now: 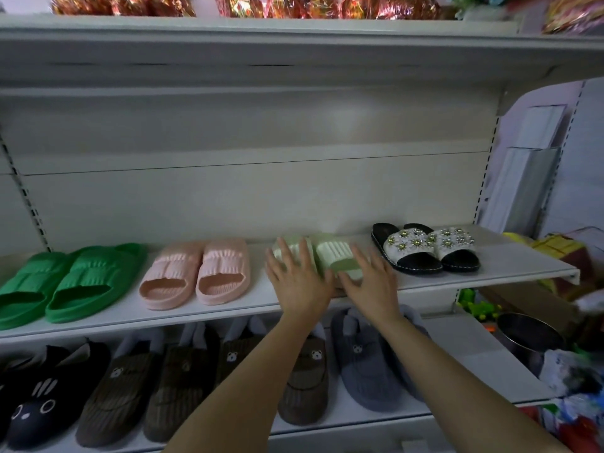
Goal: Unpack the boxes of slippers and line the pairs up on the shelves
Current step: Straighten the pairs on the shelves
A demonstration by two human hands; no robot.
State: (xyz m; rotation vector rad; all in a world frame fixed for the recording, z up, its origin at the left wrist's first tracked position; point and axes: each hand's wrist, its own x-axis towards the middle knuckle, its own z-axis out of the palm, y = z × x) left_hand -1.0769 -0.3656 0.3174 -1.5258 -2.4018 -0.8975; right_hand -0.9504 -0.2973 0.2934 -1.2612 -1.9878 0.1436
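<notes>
- On the middle shelf (510, 256), between the pink pair (196, 273) and the black pair with white flowered straps (425, 248), sits the pale green pair (327, 256), toes toward the shelf's front lip and heels toward the back panel.
- The long axis of each green slipper runs front to back, roughly parallel to its neighbours; the right-hand slipper looks angled slightly outward, though the hands cover too much of it to be sure.
- The left hand (295, 282) lies flat over the left green slipper, fingers straight and spread, pointing toward the back of the shelf; it curls round nothing.
- The right hand (369, 282) rests likewise on the toe end of the right green slipper, fingers extended and splayed, thumb reaching inward toward the other hand; nothing is pinched or held.
- Each hand is directly over its own slipper, so neither is nearer than the other; both forearms reach up and forward from below, crossing in front of the lower shelf of brown and grey bear slippers (359, 361).
- By my reading, the pair is already placed and the coming move is a small nudge: pressing the two slippers together and squaring them to the shelf edge, in line with the green pair (65, 286) at far left.
</notes>
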